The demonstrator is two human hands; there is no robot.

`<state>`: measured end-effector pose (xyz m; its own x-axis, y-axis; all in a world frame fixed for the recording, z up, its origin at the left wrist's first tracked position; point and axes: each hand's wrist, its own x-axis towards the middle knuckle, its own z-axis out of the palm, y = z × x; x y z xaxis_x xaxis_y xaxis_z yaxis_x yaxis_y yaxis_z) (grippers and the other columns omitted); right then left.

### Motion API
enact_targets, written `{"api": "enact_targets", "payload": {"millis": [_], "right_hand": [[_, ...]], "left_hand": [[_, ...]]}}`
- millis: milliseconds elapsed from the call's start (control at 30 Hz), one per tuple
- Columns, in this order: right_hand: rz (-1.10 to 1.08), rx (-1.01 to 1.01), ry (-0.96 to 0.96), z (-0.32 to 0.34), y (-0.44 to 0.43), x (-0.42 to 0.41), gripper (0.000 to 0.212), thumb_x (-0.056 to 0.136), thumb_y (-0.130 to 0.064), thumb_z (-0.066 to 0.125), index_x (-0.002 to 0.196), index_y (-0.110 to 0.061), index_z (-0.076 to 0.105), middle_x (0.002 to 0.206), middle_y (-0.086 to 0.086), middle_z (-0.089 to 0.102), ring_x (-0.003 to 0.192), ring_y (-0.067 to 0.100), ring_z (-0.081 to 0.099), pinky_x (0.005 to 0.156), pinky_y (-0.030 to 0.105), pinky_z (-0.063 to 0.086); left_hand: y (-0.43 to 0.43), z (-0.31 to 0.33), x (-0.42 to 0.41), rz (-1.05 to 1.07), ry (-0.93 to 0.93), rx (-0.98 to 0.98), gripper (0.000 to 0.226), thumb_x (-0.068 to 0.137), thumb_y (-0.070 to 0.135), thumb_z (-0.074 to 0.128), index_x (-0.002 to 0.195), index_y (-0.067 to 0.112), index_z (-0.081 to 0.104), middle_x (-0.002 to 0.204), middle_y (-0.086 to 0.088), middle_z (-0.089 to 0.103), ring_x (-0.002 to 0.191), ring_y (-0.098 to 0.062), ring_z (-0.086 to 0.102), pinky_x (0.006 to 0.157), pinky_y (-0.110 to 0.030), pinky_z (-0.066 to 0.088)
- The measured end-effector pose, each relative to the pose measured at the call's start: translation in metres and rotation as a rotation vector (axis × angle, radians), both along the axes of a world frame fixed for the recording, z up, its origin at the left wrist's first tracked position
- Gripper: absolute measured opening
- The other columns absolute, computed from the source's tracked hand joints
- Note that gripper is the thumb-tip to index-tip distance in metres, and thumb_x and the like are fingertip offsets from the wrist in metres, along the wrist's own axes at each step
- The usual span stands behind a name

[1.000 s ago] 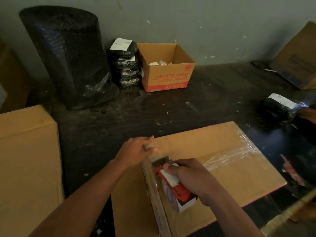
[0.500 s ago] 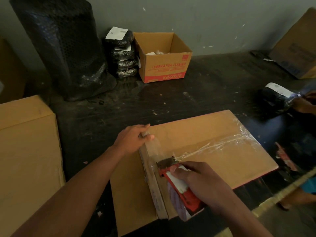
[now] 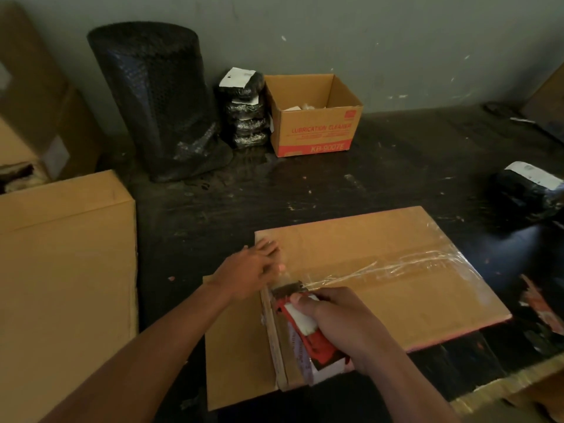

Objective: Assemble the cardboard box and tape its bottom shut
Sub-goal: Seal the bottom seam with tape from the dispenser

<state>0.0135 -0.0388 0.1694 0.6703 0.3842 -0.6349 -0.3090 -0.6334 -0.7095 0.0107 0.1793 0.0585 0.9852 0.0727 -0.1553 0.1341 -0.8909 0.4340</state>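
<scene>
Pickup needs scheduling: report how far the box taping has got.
Done: the brown cardboard box is closed, with a clear tape strip laid across it. In hand: the right hand grips the red tape dispenser at the box edge; the left hand presses beside it. Left: probably cutting the tape.

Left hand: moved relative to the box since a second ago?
Yes. The left hand has slid off the cardboard box's far-left corner, now uncovered, and a little along the left edge toward the tape dispenser.
</scene>
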Motion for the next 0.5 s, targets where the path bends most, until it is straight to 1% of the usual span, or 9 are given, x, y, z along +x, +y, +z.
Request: {"api": "enact_targets", "payload": {"millis": [100,133,267,367,400,433,500], "right_hand": [[-0.007,0.011,-0.020,-0.001,-0.003,0.001,0.020,0.095,-0.043,0.069,0.088,-0.027,0.081,0.079,-0.008,0.080,0.081,0.016,0.076,0.079,0.034,0.058],[-0.007,0.004,-0.029,-0.002,-0.004,-0.001,0.021,0.095,-0.043,0.069,0.089,-0.028,0.081,0.079,-0.007,0.080,0.081,0.016,0.076,0.077,0.033,0.057],[0.004,0.002,-0.059,-0.008,-0.006,-0.011,0.023,0.096,-0.043,0.067,0.086,-0.028,0.081,0.079,-0.007,0.080,0.081,0.016,0.075,0.083,0.037,0.058],[0.010,-0.017,-0.032,-0.007,-0.014,-0.020,0.023,0.096,-0.043,0.067,0.087,-0.026,0.080,0.078,-0.004,0.080,0.072,0.014,0.076,0.072,0.032,0.058],[0.004,-0.012,-0.018,-0.007,-0.018,-0.023,0.024,0.097,-0.042,0.067,0.088,-0.024,0.080,0.079,-0.001,0.080,0.074,0.017,0.077,0.072,0.034,0.059],[-0.005,-0.003,-0.010,-0.008,-0.023,-0.026,0.024,0.097,-0.041,0.067,0.090,-0.023,0.081,0.081,0.001,0.081,0.077,0.020,0.078,0.076,0.038,0.060],[-0.032,0.005,-0.014,-0.007,-0.032,-0.034,0.023,0.097,-0.043,0.067,0.092,-0.025,0.080,0.082,-0.002,0.080,0.080,0.021,0.077,0.078,0.038,0.059]], "left_hand": [[-0.003,-0.005,-0.001,0.029,-0.017,-0.009,0.057,0.105,0.053,0.039,0.155,0.027,0.038,0.167,0.013,0.017,0.154,-0.004,0.004,0.126,-0.051,0.017],[-0.003,-0.006,-0.001,0.031,-0.013,-0.013,0.058,0.104,0.054,0.040,0.155,0.027,0.037,0.167,0.013,0.017,0.154,-0.004,0.003,0.126,-0.052,0.016],[-0.001,-0.011,-0.001,0.019,0.008,-0.008,0.061,0.103,0.057,0.037,0.157,0.028,0.033,0.168,0.012,0.013,0.154,-0.003,-0.001,0.126,-0.055,0.010],[0.001,-0.014,0.001,0.007,0.003,0.003,0.062,0.103,0.058,0.036,0.157,0.029,0.031,0.168,0.014,0.012,0.155,-0.004,-0.001,0.126,-0.057,0.006],[0.002,-0.015,0.002,0.004,-0.001,0.010,0.062,0.103,0.059,0.036,0.157,0.029,0.030,0.168,0.014,0.012,0.155,-0.004,0.000,0.126,-0.057,0.006],[0.002,-0.016,0.002,0.004,-0.004,0.017,0.062,0.103,0.060,0.036,0.157,0.030,0.030,0.168,0.014,0.012,0.155,-0.004,0.000,0.125,-0.058,0.006],[0.002,-0.017,0.002,0.003,-0.010,0.030,0.062,0.103,0.060,0.035,0.157,0.029,0.031,0.168,0.014,0.012,0.155,-0.005,0.001,0.125,-0.057,0.006]]}}
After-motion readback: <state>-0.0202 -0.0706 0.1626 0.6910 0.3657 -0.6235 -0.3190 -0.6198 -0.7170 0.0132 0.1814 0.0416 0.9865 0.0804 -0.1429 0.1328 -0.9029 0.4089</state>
